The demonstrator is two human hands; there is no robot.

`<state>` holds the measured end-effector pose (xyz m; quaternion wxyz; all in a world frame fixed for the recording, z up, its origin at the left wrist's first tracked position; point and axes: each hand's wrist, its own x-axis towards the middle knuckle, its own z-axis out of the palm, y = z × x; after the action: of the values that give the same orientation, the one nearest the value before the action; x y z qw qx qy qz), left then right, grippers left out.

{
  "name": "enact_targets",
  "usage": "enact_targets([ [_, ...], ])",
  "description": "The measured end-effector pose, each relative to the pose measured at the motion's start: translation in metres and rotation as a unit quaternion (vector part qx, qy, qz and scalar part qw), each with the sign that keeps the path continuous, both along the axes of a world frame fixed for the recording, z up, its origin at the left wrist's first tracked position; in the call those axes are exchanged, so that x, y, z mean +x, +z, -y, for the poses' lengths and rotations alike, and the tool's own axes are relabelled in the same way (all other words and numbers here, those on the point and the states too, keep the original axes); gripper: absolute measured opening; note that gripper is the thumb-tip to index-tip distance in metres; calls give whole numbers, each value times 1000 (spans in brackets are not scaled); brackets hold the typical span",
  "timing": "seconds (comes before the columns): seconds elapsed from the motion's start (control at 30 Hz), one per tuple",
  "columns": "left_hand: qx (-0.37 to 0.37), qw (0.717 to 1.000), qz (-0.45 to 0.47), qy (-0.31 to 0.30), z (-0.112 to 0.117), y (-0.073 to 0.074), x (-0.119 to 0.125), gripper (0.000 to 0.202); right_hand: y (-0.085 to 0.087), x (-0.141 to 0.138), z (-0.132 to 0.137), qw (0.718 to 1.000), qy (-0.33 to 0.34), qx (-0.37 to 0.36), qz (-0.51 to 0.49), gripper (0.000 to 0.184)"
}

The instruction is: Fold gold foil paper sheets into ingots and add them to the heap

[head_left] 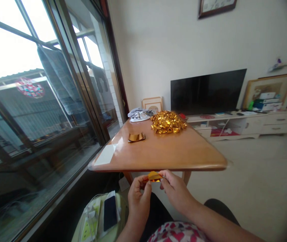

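Observation:
A small piece of shiny gold foil paper [154, 176], partly folded, is held between my two hands just below the near edge of the table. My left hand [140, 193] pinches its left end between thumb and fingers. At the right end, the fingertips of my right hand [173, 188] are closed on the same piece. On the table [163, 156] lies a short stack of flat gold foil sheets [136, 137]. Farther back is a heap of folded gold foil pieces [168, 122].
A white sheet [105, 155] lies at the table's left edge, and a grey-white bundle [140, 114] sits at the back. Beside my left leg, a pale green stool [123, 205] carries a phone [110, 212] and a power strip [91, 220]. Glass doors stand along the left.

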<state>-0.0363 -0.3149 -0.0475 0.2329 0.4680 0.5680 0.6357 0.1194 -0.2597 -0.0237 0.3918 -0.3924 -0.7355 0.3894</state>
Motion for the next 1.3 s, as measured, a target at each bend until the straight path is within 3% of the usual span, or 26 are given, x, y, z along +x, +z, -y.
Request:
enact_targets([
  [0.17,-5,1000,1,19,-2,-1,-1,23,1,0,2,1000,2,22,0,25],
  [0.37,-30,995,98,-1,-7,-5,-1,49,-7,-2,-3,999,-5,35,3,35],
  [0.47,-55,991,119,0,-9,-7,0,53,-10,-3,-5,999,-11,32,18,38],
  [0.77,-78,989,126,4,-13,-16,-1,48,-10,-2,-5,999,-1,42,32,36],
  [1.3,-47,989,137,-5,-14,-11,3,41,-9,-2,-6,997,-9,58,50,41],
])
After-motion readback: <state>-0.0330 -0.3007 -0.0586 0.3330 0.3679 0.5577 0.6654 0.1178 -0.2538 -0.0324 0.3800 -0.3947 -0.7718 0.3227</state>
